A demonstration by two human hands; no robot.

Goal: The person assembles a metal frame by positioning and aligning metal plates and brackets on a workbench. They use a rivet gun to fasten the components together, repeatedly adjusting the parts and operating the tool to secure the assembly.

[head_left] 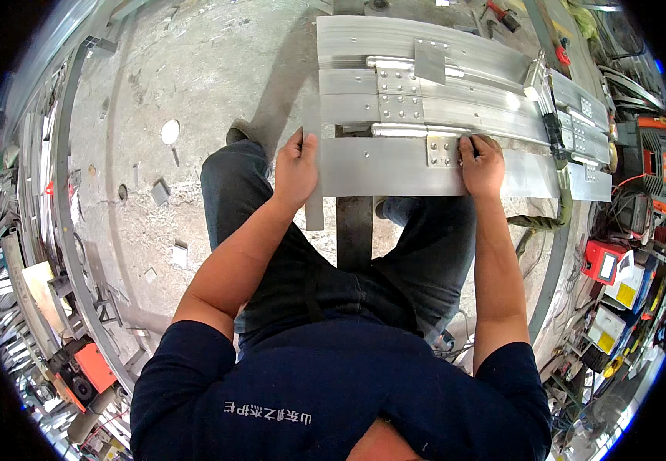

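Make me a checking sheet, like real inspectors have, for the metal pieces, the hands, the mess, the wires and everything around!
Surface: scuffed concrete floor; a dark beam runs beneath the work.
Job's things: silver panels, a grey strip across their left end, a small dotted plate on the nearest panel.
Clutter: a small square piece lies on the floor, left.
Hands: left hand grips the strip; right hand is at the plate, grip unclear.
Cables: green-sleeved line beside the right forearm.
Surroundings: long metal rail left, red box right.
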